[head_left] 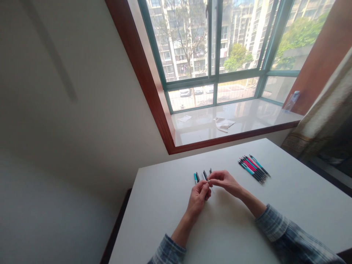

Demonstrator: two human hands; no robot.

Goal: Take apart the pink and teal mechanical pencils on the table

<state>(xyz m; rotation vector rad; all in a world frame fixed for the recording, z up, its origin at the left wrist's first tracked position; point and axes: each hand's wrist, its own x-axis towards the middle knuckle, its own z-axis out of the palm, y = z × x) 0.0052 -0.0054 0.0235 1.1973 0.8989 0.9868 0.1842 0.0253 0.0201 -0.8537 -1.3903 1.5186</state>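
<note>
We are at a close two-handed step, which we judge to be working a small part at the fingertips. Our left hand [197, 199] has its fingers curled in, thumb and forefinger pinching a slim, pale, stick-like piece [212, 190]; our right hand [226, 183] reaches in from three o'clock, fingertips pinched on it too. Blur hides exactly what each tip grips. The piece sits between the hands, above the white rectangular tabletop [165, 205].

Any next move calls for a steady left pinch and a light, aligned pull or push from the right, with no sideways bending.

From where the hands meet, a slender teal-and-black pen part [195, 178] lies near at ten o'clock, and dark slim pen pieces [205, 175] lie just beyond at eleven to twelve, so knuckles have little room there. The row of teal, pink and black pens [253, 169] lies well apart, toward two o'clock. The back edge runs past twelve; wider bare room opens at nine and six.
</note>
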